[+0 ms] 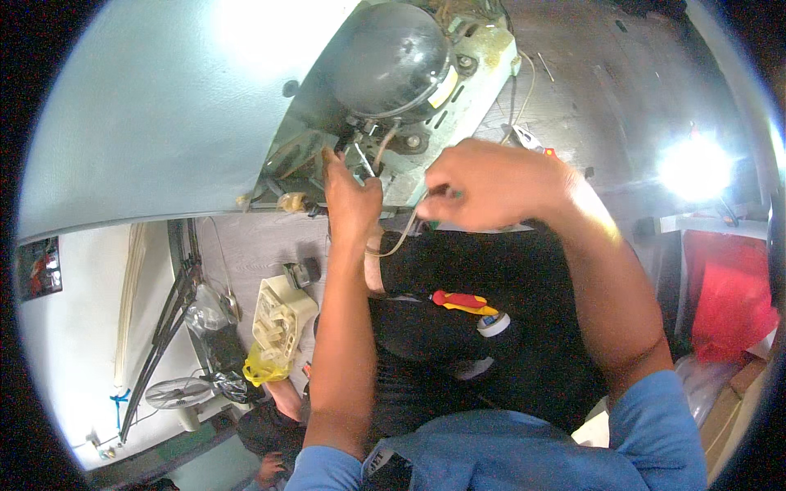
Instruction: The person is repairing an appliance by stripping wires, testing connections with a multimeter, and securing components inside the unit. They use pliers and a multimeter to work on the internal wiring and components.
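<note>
A black domed compressor (393, 61) sits on a greenish metal base plate (483, 86) at the top of the head view. My left hand (354, 196) reaches in beside its lower side, among thin wires and a copper-coloured tube. Its fingers are bent around something small I cannot make out, near a short silvery strip. To the right, just off the plate's edge, my right hand (479, 184) is closed on a thin pale cable (403, 239), which loops down from it toward my left wrist. Something dark also shows in the right fingers.
A red-and-yellow screwdriver (463, 303) and a white tape roll (494, 325) rest on my dark-clothed lap. Pliers (528, 139) lie on the floor. A cream plastic housing (282, 315), a fan (176, 393) and another person's arm (284, 399) are at lower left; a lamp (694, 168) glares right.
</note>
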{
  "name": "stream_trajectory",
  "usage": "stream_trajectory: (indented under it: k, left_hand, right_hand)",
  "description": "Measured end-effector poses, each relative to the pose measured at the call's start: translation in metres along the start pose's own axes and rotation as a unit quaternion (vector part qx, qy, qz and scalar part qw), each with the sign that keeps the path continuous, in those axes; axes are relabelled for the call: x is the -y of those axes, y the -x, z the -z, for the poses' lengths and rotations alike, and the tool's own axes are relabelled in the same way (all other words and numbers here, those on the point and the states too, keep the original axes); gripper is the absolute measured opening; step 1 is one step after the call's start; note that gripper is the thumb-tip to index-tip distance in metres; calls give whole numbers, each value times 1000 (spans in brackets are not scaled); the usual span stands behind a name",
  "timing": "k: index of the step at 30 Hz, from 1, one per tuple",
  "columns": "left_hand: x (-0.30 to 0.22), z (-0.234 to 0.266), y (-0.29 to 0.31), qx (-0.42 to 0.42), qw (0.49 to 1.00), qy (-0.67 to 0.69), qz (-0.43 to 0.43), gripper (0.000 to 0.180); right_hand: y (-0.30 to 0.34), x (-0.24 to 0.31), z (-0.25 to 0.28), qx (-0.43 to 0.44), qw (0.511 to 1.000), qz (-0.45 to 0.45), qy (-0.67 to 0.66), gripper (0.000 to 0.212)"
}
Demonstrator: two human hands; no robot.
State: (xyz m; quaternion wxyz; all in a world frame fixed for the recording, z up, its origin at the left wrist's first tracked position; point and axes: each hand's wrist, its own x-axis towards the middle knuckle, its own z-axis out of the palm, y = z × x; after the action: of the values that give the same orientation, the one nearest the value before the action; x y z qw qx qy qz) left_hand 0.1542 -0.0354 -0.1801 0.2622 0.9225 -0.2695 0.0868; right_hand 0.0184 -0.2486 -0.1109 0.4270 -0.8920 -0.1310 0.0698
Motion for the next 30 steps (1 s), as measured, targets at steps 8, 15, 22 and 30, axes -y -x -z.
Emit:
stream_trajectory:
  k: [8, 15, 22, 30]
  left_hand:
    - [-28, 7, -30, 216, 951, -193, 110, 48]
    - [-21, -5, -33, 196, 943, -246, 109, 33]
    - [-29, 2, -15, 78, 968, -213, 104, 30]
    - [-28, 7, -18, 107, 961, 180, 180, 22]
  right_hand:
    - [21, -22, 38, -169, 982, -84, -2, 41]
    - [21, -26, 34, -194, 976, -100, -4, 36]
    - [29, -10, 39, -169, 979, -115, 0, 34]
    - [28, -13, 33, -185, 977, -107, 0, 34]
